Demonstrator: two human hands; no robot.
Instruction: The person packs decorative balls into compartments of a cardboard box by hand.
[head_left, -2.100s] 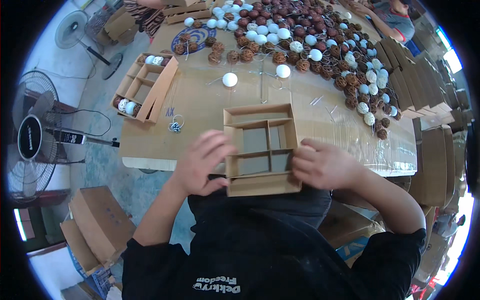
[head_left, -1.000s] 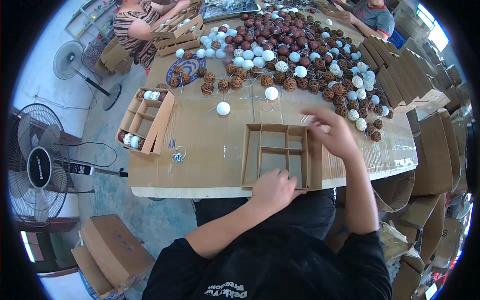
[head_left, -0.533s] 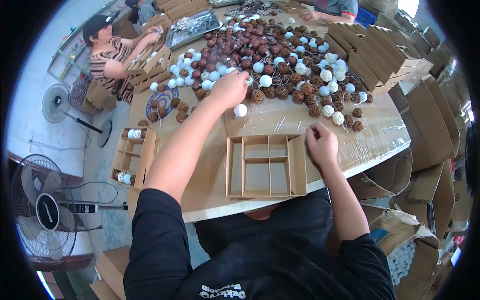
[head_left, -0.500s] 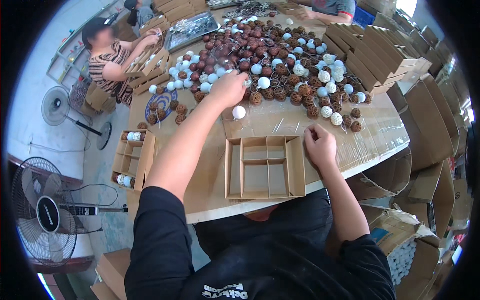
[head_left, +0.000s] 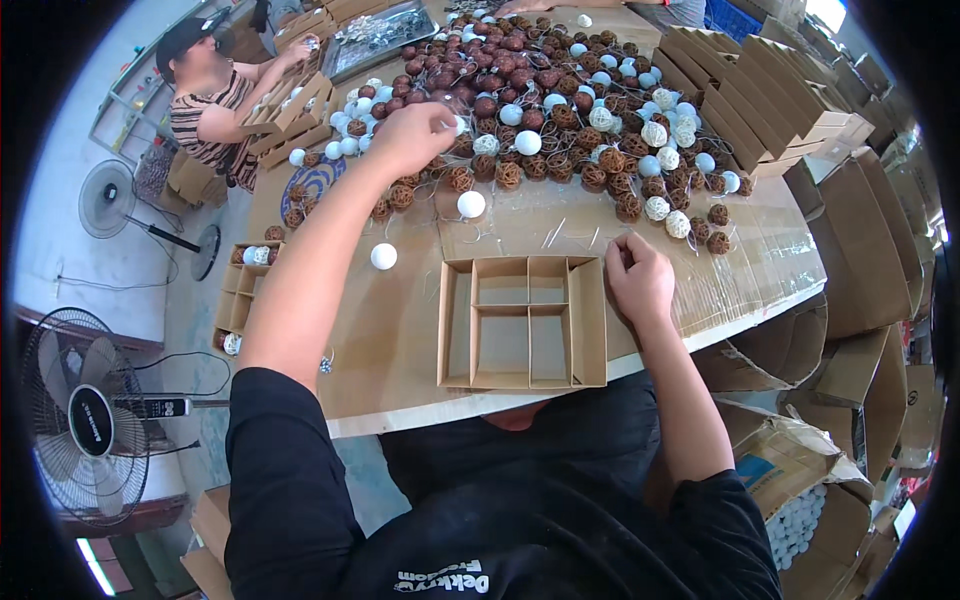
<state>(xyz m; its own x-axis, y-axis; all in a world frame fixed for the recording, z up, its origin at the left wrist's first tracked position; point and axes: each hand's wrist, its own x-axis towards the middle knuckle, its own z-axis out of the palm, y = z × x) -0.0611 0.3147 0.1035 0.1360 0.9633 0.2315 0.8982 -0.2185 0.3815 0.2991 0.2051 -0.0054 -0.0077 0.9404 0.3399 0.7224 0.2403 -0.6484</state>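
My left hand reaches over the near edge of a heap of decorative balls, its fingertips pinched on a small white ball. In the heap are brown woven balls, dark red balls and white ones, with thin wires among them. Two loose white balls, one nearer the heap and one by my forearm, lie on the table. A divided cardboard box stands in front of me, its compartments bare. Curled closed beside the box's right edge, my right hand shows nothing in its fingers.
A partly filled divided box stands left, partly behind my forearm. Stacked cardboard trays rise at the right back. Open cartons crowd the right side. A person in stripes works at the far left, near floor fans.
My left hand has drawn left and slightly away, with a white ball now showing at its fingertips. A loose white ball shows beside my forearm. My right hand stays by the box.
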